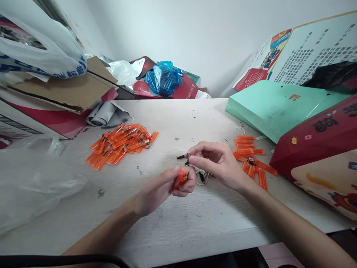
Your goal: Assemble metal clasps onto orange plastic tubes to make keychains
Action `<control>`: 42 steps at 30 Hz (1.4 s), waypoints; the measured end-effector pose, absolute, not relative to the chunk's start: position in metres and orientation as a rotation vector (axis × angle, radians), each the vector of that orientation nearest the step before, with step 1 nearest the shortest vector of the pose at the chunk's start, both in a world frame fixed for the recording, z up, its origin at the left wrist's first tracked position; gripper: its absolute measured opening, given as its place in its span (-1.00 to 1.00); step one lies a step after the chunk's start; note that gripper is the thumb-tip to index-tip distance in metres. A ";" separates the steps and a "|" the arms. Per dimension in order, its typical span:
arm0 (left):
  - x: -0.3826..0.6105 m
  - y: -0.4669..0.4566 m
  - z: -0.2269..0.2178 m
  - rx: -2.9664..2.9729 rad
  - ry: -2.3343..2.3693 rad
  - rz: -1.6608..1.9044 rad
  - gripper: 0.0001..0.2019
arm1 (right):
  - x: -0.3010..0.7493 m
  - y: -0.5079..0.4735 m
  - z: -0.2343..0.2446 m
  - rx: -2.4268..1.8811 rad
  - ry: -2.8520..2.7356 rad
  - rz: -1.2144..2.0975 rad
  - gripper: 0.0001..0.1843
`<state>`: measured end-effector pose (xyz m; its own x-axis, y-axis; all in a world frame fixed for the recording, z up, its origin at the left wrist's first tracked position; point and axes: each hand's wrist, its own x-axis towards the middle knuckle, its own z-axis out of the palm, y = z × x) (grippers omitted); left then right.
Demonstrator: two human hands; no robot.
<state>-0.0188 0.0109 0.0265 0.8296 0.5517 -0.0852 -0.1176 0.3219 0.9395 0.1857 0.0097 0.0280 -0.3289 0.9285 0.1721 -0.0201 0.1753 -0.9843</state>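
Note:
My left hand [160, 188] is closed around an orange lighter [180, 178], whose top end pokes out between thumb and fingers. Just above it, my right hand [219, 163] pinches a small metal lighter part [188, 158] between thumb and fingertips; its exact shape is partly hidden. Small dark and metallic pieces [202, 177] and a thin ring lie on the table under the right hand. A heap of orange lighters [118, 145] rests to the left. More orange pieces [252, 167], looking like lighter bodies, are scattered beyond my right wrist.
A green bag [256, 104] and a red printed bag [318, 137] border the table [178, 227] on the right. Cardboard boxes [67, 89] and a clear plastic bag [33, 178] take up the left. A crumpled blue bag [164, 79] sits at the back.

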 end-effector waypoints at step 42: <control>-0.012 0.010 0.019 0.881 0.502 0.515 -0.62 | 0.165 -0.006 0.022 -0.901 -1.518 0.847 -0.90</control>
